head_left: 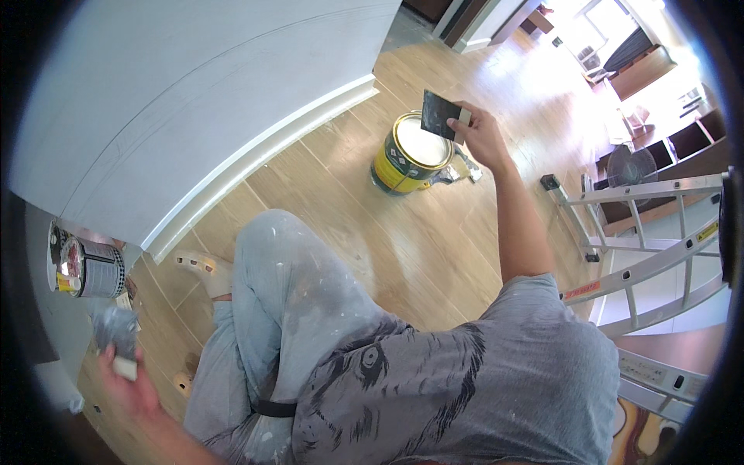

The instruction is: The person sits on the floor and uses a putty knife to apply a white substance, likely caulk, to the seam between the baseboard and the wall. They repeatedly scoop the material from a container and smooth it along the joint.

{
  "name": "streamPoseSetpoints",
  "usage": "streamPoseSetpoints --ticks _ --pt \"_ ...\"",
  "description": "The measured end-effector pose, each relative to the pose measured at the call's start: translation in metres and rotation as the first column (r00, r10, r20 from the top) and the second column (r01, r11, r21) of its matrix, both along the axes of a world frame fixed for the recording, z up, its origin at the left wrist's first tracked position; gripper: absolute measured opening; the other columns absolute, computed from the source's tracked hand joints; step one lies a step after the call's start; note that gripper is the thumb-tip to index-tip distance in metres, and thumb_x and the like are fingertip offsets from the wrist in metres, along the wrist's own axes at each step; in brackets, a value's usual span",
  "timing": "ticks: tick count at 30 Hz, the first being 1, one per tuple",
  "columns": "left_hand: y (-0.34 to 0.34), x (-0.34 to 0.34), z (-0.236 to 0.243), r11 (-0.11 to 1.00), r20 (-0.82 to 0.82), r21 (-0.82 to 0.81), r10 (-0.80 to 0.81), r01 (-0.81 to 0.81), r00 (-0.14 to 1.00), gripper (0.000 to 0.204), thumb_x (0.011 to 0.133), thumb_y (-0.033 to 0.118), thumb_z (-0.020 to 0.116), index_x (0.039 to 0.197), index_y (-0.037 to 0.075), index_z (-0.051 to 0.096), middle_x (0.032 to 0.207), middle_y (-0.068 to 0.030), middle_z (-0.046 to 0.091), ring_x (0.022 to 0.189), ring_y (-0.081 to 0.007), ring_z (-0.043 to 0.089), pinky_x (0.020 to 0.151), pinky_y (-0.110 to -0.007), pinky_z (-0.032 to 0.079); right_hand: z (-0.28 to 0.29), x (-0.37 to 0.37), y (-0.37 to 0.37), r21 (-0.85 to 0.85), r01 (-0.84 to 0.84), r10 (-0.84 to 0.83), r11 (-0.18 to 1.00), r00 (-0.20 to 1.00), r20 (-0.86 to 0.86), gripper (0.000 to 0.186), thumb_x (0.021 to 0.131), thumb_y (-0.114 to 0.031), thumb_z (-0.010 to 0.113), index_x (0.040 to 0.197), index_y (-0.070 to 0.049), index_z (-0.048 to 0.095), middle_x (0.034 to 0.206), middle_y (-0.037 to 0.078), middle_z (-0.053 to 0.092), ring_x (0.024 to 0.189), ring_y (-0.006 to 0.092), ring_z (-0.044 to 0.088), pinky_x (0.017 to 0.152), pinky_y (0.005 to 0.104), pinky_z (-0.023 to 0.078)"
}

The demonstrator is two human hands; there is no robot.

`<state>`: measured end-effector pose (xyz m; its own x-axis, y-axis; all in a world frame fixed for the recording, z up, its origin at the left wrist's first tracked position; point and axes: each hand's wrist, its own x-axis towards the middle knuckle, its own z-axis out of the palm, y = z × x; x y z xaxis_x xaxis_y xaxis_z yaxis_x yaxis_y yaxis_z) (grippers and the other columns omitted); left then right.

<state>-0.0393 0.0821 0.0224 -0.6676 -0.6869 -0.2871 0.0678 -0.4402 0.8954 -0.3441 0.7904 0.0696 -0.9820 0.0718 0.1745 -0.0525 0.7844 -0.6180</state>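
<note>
My right hand (482, 135) is closed on the pale handle of a dark, flat-bladed putty knife (439, 116). The blade hovers over the rim of an open can of white filler or paint (412, 155), which has a green and yellow label and stands on the floor ahead. Low at the left, my left hand (133, 387) grips a second putty knife (116, 329) by its light handle, its grey blade pointing away from me. Just beyond that blade stands another open can (97, 267), dark-labelled and smeared around the top.
A white wall (232, 93) with a baseboard (263, 159) runs along the left. Behind the green can lies a crumpled item (463, 169) on the wood-look floor (465, 232). An aluminium ladder (659, 263) lies at the right, near a fan (632, 167) and shelving.
</note>
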Motion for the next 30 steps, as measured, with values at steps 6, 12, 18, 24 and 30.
streamPoseSetpoints --ticks 6,12,18,24,30 --pt "0.231 -0.135 0.042 0.85 -0.068 0.053 -0.521 0.524 0.851 0.057 0.094 0.012 0.061 0.149 0.009 0.047 0.132 -0.0123 0.061 0.112 -0.0243 0.067 0.073 -0.045 0.066 -0.041 0.011 0.009 0.118 0.071 -0.078 0.991 0.995 0.056 0.034 0.094 -0.017 0.069 0.126 -0.003 0.07 0.088 0.02 0.072 0.075 0.0283 0.067 0.074 0.0405 0.053" --pt "0.363 -0.194 0.038 0.661 -0.121 0.188 -0.718 0.727 0.685 0.05 0.097 0.01 0.057 0.145 0.007 0.045 0.124 -0.0118 0.065 0.109 -0.025 0.069 0.075 -0.044 0.066 -0.053 0.013 0.002 0.265 0.014 -0.017 0.964 1.0 0.009 0.035 0.095 -0.021 0.063 0.128 -0.008 0.071 0.108 0.023 0.073 0.102 0.0428 0.069 0.092 0.0496 0.054" --pt "0.406 -0.216 0.008 0.573 -0.14 0.248 -0.777 0.782 0.614 0.042 0.1 0.011 0.057 0.14 0.004 0.046 0.119 -0.0099 0.065 0.102 -0.0234 0.07 0.08 -0.043 0.067 -0.06 0.008 0.03 -0.16 0.06 -0.05 0.985 0.997 0.065 0.039 0.095 -0.022 0.069 0.129 -0.003 0.069 0.086 0.018 0.071 0.077 0.0271 0.067 0.075 0.0415 0.052" --pt "0.446 -0.242 -0.014 0.6 -0.053 0.205 -0.783 0.774 0.62 0.031 0.101 0.012 0.056 0.13 0.003 0.051 0.117 -0.0108 0.065 0.101 -0.0232 0.07 0.078 -0.041 0.067 -0.048 0.002 0.069 -0.276 0.064 -0.066 0.959 0.998 0.003 0.038 0.096 -0.021 0.073 0.128 -0.001 0.071 0.076 0.003 0.064 0.066 0.0108 0.051 0.062 0.0322 0.044" --pt "0.493 -0.274 -0.018 0.579 -0.062 0.273 -0.786 0.768 0.615 0.027 0.102 0.013 0.054 0.127 0.002 0.056 0.118 -0.0118 0.065 0.101 -0.0238 0.069 0.078 -0.039 0.066 -0.03 0.007 0.074 -0.412 0.032 -0.053 0.911 0.998 -0.038 0.037 0.094 -0.018 0.074 0.126 0.001 0.071 0.089 0.007 0.072 0.083 0.0137 0.062 0.08 0.0302 0.049"
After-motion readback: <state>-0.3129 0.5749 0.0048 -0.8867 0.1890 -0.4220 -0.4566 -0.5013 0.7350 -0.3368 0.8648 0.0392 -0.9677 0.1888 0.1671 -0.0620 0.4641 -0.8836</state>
